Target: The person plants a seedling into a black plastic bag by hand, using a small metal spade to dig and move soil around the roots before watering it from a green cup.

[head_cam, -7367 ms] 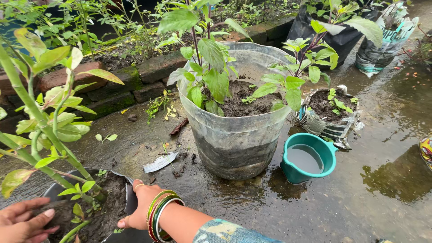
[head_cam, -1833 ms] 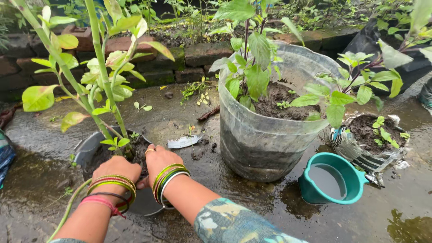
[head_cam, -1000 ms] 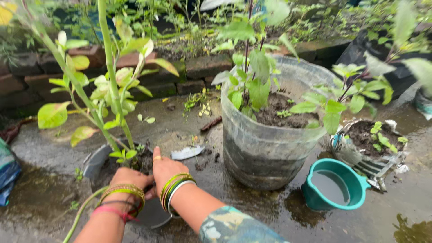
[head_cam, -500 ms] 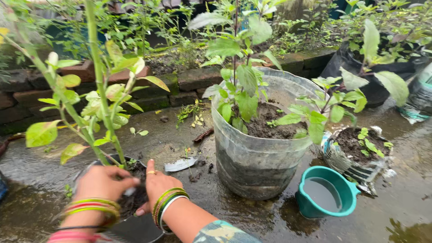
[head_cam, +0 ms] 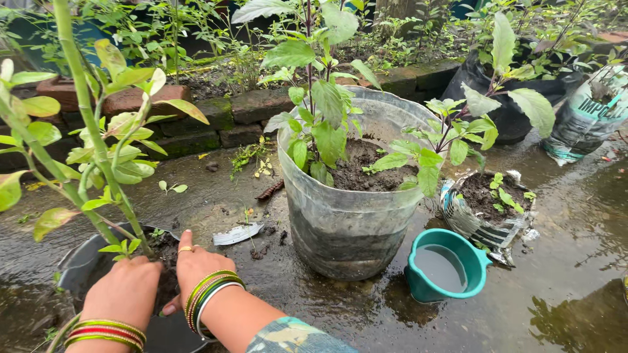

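Both my hands rest on the dark soil of a black pot [head_cam: 78,265] at the lower left. My left hand [head_cam: 125,287] lies palm down on the soil at the foot of a tall green-stemmed plant [head_cam: 91,131]. My right hand [head_cam: 196,265], with a ring and green bangles, presses on the soil beside it at the pot's right rim. Neither hand holds anything that I can see; the fingertips are hidden in the soil.
A large translucent bucket [head_cam: 347,222] with soil and a leafy plant stands in the middle. A teal mug [head_cam: 445,265] of water sits to its right, beside a small wrapped pot [head_cam: 484,209]. The ground is wet. A brick edge [head_cam: 216,114] runs behind; black grow bags [head_cam: 504,111] stand far right.
My left hand has come down from the plant's stem onto the soil. The view has shifted, so the bucket and mug now sit further left in the frame.
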